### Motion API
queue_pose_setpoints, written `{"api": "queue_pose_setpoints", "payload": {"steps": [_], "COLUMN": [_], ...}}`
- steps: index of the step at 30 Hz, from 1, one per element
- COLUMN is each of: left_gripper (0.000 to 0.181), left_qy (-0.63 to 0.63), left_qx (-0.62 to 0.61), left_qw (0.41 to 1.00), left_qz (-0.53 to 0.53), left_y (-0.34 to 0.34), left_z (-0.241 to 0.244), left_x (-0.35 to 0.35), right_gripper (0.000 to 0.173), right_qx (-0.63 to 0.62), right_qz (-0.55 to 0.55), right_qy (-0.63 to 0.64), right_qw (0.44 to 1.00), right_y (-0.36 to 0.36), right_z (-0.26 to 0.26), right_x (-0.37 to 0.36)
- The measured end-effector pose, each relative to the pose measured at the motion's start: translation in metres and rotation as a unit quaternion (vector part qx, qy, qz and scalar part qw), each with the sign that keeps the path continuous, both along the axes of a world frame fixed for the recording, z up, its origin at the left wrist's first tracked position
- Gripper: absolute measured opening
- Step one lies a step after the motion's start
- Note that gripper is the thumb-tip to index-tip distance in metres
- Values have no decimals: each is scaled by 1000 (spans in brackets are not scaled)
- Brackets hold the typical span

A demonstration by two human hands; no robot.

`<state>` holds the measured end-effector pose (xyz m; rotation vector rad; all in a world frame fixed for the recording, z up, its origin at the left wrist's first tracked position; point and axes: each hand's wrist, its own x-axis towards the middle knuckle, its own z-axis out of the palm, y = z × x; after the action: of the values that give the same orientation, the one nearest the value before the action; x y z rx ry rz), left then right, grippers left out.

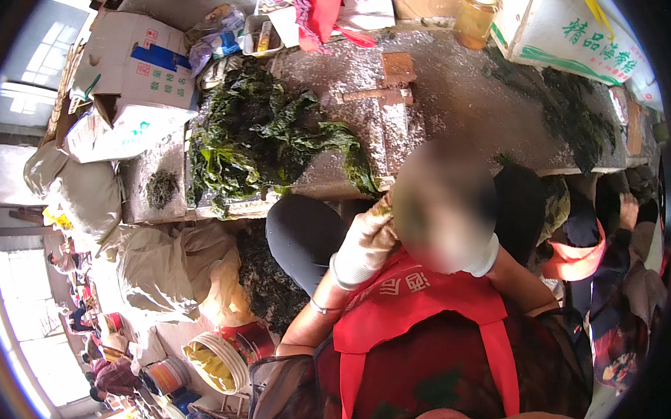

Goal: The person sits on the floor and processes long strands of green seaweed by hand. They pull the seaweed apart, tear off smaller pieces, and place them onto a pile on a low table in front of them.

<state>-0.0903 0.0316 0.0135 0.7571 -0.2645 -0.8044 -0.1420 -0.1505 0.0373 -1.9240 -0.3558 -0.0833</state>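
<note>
My left hand (pixel 367 244), in a soiled white glove, is bent in front of the red apron (pixel 416 306), its fingers closed at a small bit of greenish material beside a blurred patch. My right hand is mostly hidden by that blur; only the white glove cuff (pixel 484 257) shows. What lies between the hands cannot be seen. Beyond them, a heap of dark green wet seaweed (pixel 255 134) lies on the tabletop, one strand reaching the near edge by my left hand. A wooden block with a crosspiece (pixel 398 69) lies farther back on the table.
White particles are scattered over the table (pixel 476 105). More seaweed (pixel 576 112) lies at the right. Cartons (pixel 137 78), a plastic tub (pixel 260 37) and a jar of amber liquid (pixel 476 19) line the back. A bucket (pixel 216 360) stands lower left. Another person's hand (pixel 628 211) is at far right.
</note>
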Motion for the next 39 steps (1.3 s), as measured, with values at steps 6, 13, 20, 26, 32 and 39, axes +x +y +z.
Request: {"api": "queue_pose_setpoints", "payload": {"steps": [6, 13, 20, 26, 32, 39], "left_gripper": [73, 78, 69, 60, 51, 44], "left_qy": [100, -285, 12, 258, 148, 198], "left_qx": [-42, 364, 101, 8, 82, 153], "left_qw": [993, 884, 995, 964, 985, 961], "left_qz": [-51, 62, -21, -63, -42, 115], "left_y": [-4, -3, 2, 0, -1, -1], "left_z": [5, 11, -12, -4, 2, 18], "left_x": [3, -13, -16, -25, -29, -37], "right_gripper": [27, 12, 12, 11, 19, 30], "right_qx": [104, -177, -33, 287, 596, 697], "right_qz": [-148, -203, -132, -108, 34, -34], "right_qy": [-24, -160, -127, 84, 79, 237], "right_qw": [983, 950, 982, 948, 798, 676], "right_y": [22, 25, 27, 22, 16, -6], "right_z": [-14, -14, -10, -9, -2, 14], "right_x": [-5, 2, -2, -8, -4, -8]}}
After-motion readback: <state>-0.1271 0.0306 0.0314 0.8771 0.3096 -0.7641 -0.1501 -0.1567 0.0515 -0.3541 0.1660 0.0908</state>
